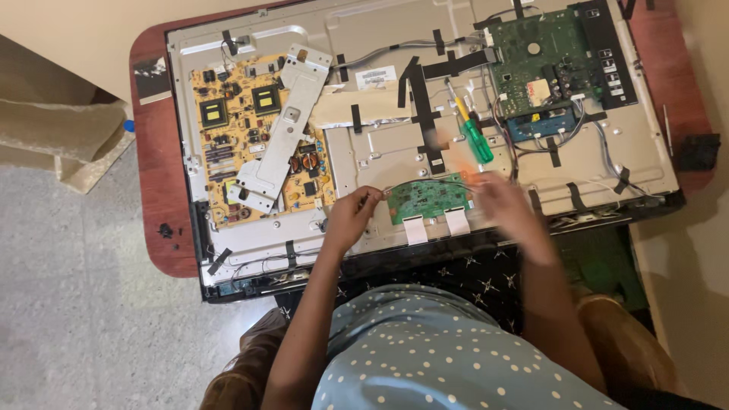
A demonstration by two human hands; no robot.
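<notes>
Nearest the wearer, the left hand [351, 216] has its fingers bent, tips pinching the nine o'clock edge of the small green rectangular circuit board [427, 199], which lies at the lower middle of the opened flat-panel television's grey metal back [380, 152]. The right hand [507, 203] is at the board's three o'clock end, blurred; I cannot tell how its fingers are set. A steady, even hold on both short edges would seem wise, since two white flat ribbon cables [437, 226] run off the board at six o'clock.

Beyond, at one o'clock from the board, lies a green-handled screwdriver [477, 138] beside a yellow-handled one [459, 106]. Black tape strips [422, 99] and wires cross the panel close by. Farther, the yellow power board [254, 144] sits at ten o'clock under a grey metal bracket [285, 129]; the large green main board [541, 64] lies at one o'clock.
</notes>
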